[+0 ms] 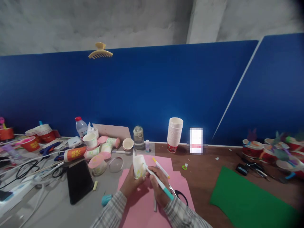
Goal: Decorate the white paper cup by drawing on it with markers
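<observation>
My left hand is wrapped round a white paper cup with faint yellow-green marks, held over a pink sheet. My right hand grips a white marker with a teal end, its tip touching the cup's side. A second white marker with a yellow cap lies on the pink sheet just behind my right hand. Black-handled scissors lie on the sheet beside my right wrist.
A stack of white paper cups stands against the blue partition. At the left lie decorated cups, a black phone, a water bottle, cables and red cups. A green sheet lies at the right. A hair claw sits on the partition.
</observation>
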`<state>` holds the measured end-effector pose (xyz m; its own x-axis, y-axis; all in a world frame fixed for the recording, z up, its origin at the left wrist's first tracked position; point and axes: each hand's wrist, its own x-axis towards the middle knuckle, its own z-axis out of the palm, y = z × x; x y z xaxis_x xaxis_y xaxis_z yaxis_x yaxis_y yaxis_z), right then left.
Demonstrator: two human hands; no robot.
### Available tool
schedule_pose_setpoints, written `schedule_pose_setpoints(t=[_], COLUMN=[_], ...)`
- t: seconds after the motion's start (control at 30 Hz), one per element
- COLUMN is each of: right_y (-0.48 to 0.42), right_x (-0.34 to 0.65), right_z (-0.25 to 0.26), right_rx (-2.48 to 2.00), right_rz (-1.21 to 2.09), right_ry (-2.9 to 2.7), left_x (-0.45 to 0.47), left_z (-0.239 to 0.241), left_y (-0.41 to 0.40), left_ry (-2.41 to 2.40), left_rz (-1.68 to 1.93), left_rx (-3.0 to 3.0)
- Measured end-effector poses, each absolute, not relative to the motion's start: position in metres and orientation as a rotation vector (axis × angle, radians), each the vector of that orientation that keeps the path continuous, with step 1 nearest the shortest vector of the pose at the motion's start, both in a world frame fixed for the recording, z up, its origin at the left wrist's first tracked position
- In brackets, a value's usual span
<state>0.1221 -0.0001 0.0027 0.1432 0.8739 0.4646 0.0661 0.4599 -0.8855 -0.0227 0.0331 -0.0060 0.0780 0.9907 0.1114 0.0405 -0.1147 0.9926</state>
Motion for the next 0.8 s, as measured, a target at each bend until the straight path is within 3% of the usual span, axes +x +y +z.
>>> schedule_pose_setpoints(t=[0.8], right_y=[-0.0014], right_x=[0.1236], right_z=[0.0053], right_rx=[-0.896], right_rz=[0.676], right_ry=[-1.352], left_x=[-0.0213], left_z=[-0.0053], left_y=[0.0321], left_ry=[1.12], left_rz=[1.203], left_rx=[1.345])
